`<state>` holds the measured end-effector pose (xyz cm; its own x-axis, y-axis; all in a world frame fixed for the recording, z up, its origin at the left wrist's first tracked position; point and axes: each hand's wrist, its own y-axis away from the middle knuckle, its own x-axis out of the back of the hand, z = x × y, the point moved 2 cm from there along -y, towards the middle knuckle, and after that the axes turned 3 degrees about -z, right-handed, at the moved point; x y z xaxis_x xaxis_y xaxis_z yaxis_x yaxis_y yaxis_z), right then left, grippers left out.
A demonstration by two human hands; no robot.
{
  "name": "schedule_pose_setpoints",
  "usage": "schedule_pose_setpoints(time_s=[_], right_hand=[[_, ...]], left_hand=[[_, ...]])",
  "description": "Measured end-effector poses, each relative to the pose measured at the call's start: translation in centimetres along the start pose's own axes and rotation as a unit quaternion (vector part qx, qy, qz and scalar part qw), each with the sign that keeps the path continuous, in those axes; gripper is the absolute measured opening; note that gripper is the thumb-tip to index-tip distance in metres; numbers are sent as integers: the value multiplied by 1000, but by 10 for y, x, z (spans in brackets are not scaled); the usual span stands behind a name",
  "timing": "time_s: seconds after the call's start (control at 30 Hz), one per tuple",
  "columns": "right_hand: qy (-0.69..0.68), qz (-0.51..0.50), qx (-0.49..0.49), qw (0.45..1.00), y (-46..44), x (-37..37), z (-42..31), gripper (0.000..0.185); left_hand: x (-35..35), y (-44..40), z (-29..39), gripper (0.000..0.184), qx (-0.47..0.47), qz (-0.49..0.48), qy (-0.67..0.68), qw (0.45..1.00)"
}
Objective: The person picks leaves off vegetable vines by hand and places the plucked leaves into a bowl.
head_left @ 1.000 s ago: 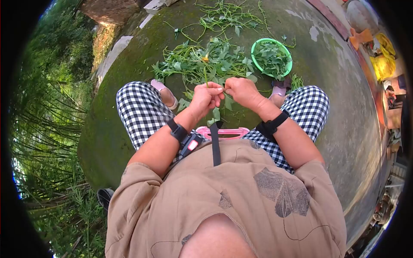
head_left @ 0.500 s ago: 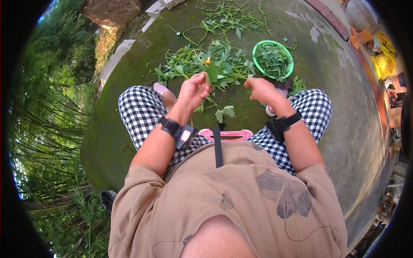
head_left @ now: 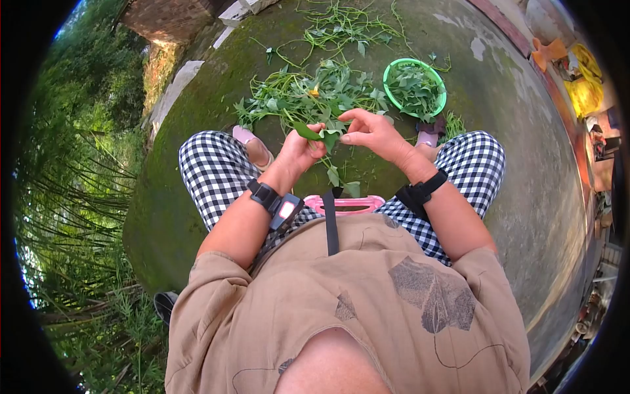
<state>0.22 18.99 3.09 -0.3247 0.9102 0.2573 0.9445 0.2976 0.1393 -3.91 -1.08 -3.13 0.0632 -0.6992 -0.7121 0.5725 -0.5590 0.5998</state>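
Note:
My left hand (head_left: 303,150) is closed around a leafy green vine (head_left: 307,131), its broad leaves poking out past the fingertips. Lower leaves (head_left: 352,188) hang in front of my lap. My right hand (head_left: 379,136) hovers just to the right, thumb and forefinger apart and close to the held leaves; whether they touch is hard to make out. Beyond both hands lies a heap of leafy vines (head_left: 289,92) with a yellow-orange bit on it. A green plastic basket (head_left: 386,92) of picked leaves (head_left: 413,90) stands to the right of the heap.
Long bare-looking stems (head_left: 335,29) are strewn farther back on the mossy concrete (head_left: 197,151). A pink plastic handle (head_left: 357,205) shows between my knees. Bushes (head_left: 79,164) border the left side; a yellow bag (head_left: 584,95) and clutter line the right.
My right hand has moved left and opened its fingers beside the left hand. The left hand has lowered slightly toward me, and the upright leaf it holds has tipped over to the left.

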Motion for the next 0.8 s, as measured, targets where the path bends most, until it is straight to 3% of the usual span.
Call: schedule_pose_setpoints(time_s=[0.13, 0.23, 0.37, 0.5, 0.63, 0.67, 0.77, 0.8], right_hand=[[-59, -32, -35, 997, -5, -16, 11, 30], [-155, -19, -84, 984, -11, -14, 18, 19], [-195, 156, -165, 954, -11, 21, 17, 11], [-147, 331, -188, 913, -17, 100, 23, 12], [-20, 463, -195, 865, -21, 174, 45, 32], [123, 456, -208, 857, -27, 193, 75, 42], [167, 393, -191, 884, -28, 168, 70, 38], [152, 319, -178, 918, -32, 150, 70, 26]], left_hand=[[0, -1, -10, 9, 24, 30, -24, 999], [2, -4, -17, 11, 74, -10, -5, 997], [0, 0, -18, 14, 63, 130, -138, 980], [5, -5, -12, 13, 82, 53, -180, 979], [-6, -3, -15, 12, 81, 16, -194, 978], [-8, 0, -15, 12, 72, 14, -198, 977], [-15, 3, -14, 13, 44, 11, -212, 976], [-15, 2, -14, 14, 38, 7, -217, 975]])
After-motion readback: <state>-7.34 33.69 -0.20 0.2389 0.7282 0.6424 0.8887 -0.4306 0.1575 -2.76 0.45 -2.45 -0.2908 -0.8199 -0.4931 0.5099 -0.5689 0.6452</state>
